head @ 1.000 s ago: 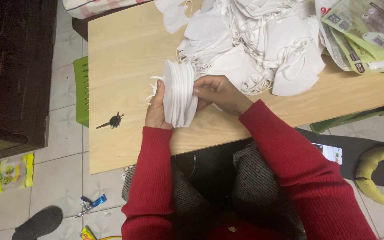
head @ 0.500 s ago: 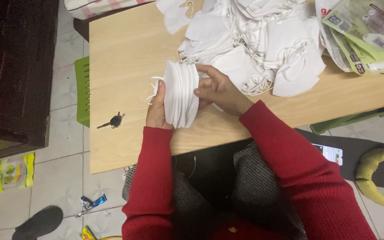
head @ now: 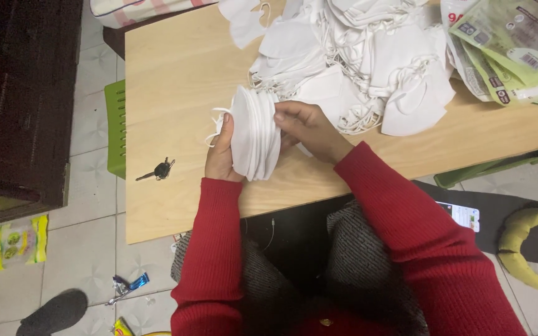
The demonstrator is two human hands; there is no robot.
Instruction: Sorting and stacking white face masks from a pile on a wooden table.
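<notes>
Surface: light wood surface (head: 175, 87), tiled floor around it, dark cabinet (head: 20, 106) off to one side.
Left hand: left hand (head: 220, 155) wrapped around the back of the mask stack (head: 255, 134), fingers curled, gripping it upright on edge just above the surface.
Right hand: right hand (head: 306, 124) pressed against the front of the stack, fingertips (head: 279, 116) pinching the outermost mask near its top edge.
Stack: white folded masks pressed flat together, edges roughly lined up, ear loops (head: 214, 121) sticking out on the left-hand side.
Pile: big loose mask pile (head: 356, 56) just beyond the stack, tangled loops, unsorted, takes up the middle of the surface's far side.
Packs: green printed packs (head: 512, 50) at the far corner, overlapping, next to the pile.
Progress: judging by what lies here, one handful is gathered and squared; the loose pile is far bigger than the stack, so most of the sorting looks undone. Cannot tell if any packs are already filled.
Other: keys (head: 160, 169) lie on the surface near the left edge, apart from the hands. Green stool (head: 116, 124) beside the surface. Wrappers (head: 17, 239) and a dark shoe (head: 51, 311) on the floor. Phone (head: 465, 214) by the person's right side.
Sleeves: red knit, both arms.
</notes>
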